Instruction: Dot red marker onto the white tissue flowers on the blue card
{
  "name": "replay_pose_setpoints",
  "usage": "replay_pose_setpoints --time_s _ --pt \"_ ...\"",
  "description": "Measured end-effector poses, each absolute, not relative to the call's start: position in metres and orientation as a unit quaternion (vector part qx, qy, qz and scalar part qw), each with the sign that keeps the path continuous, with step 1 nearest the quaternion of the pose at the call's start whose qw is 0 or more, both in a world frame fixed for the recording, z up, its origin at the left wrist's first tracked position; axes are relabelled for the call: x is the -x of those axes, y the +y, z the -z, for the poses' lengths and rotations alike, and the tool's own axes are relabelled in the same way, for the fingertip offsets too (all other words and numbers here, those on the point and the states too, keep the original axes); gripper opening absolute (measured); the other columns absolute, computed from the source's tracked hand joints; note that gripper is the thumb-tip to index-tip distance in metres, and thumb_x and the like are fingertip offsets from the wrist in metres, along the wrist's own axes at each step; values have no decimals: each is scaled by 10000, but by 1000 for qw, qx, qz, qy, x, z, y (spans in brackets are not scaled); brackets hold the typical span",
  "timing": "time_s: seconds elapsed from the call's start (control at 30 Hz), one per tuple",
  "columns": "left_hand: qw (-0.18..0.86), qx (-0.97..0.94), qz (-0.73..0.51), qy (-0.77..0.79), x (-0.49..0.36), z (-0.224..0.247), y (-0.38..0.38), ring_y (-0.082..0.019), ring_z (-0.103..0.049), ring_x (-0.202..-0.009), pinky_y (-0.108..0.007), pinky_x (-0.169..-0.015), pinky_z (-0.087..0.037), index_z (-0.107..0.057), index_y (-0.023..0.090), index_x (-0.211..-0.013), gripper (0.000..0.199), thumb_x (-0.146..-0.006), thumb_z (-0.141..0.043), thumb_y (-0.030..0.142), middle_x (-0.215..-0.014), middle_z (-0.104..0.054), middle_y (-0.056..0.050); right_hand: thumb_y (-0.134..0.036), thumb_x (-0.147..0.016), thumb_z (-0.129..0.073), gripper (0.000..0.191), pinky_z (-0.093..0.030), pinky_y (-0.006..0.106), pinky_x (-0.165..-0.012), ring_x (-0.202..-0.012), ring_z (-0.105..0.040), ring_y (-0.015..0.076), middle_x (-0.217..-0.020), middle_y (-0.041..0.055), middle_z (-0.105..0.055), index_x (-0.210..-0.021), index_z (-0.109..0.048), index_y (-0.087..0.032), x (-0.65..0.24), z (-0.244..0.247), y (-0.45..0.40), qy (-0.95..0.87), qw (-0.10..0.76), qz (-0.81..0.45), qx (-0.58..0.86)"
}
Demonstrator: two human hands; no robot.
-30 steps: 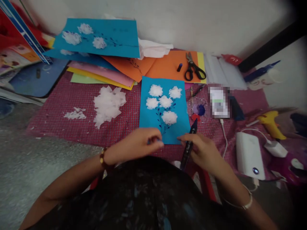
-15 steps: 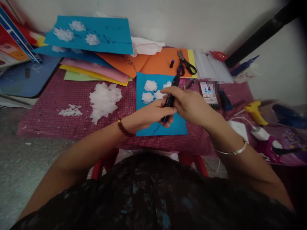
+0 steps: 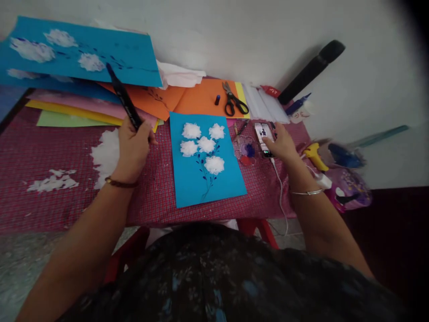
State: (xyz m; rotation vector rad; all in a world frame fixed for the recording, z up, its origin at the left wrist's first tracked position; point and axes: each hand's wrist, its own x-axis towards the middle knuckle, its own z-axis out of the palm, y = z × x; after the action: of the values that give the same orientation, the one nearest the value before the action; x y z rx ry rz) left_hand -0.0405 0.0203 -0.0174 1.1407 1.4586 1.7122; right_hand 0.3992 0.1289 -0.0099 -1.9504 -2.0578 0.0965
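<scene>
A black marker (image 3: 124, 99) points up and away from my left hand (image 3: 132, 147), whose fingers are closed around its lower end. On the right, my right hand (image 3: 282, 142) grips a phone (image 3: 261, 130) by its side, thumb over the lit screen. Its fingertips are partly hidden behind the phone. Between my hands lies a blue sheet (image 3: 187, 188) bearing several white paper flowers (image 3: 214, 165) and a drawn dark stem with small leaves. A white cable (image 3: 280, 192) runs from the phone's lower end.
Scissors (image 3: 231, 100) and a marker cap (image 3: 217, 99) lie on orange paper (image 3: 197, 96) at the back. Another flowered blue sheet (image 3: 134, 58) tops a paper stack. White tissue pieces (image 3: 105, 152) lie left. A clear palette (image 3: 239, 154) and yellow glue gun (image 3: 316, 156) are right.
My hands have come apart from over the blue sheet. The left moved left with the marker; the right moved right and took hold of the phone. The view has shifted.
</scene>
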Motion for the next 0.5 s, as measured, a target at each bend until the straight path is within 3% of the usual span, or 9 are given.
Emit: replay_pose_setpoints --time_s 0.13,0.5 --pt "291 -387 -688 540 44 25 25 -88 -470 -396 -267 -407 -357 -525 216 -774 185 -831 -672 312 -514 -513 80 -519 -812 -611 860 -407 649 -1037 -1338 -461 471 -1488 230 -451 -1543 -307 -181 -380 14 127 -701 59 -15 711" --pt "307 -401 -689 519 45 35 30 -112 -463 -418 -322 -425 -427 -548 243 -773 237 -814 -721 399 -532 -510 64 -490 -804 -595 857 -440 598 -1014 -1252 -550 438 -1448 226 -486 -1552 -299 -195 -379 18 137 -669 41 -17 742"
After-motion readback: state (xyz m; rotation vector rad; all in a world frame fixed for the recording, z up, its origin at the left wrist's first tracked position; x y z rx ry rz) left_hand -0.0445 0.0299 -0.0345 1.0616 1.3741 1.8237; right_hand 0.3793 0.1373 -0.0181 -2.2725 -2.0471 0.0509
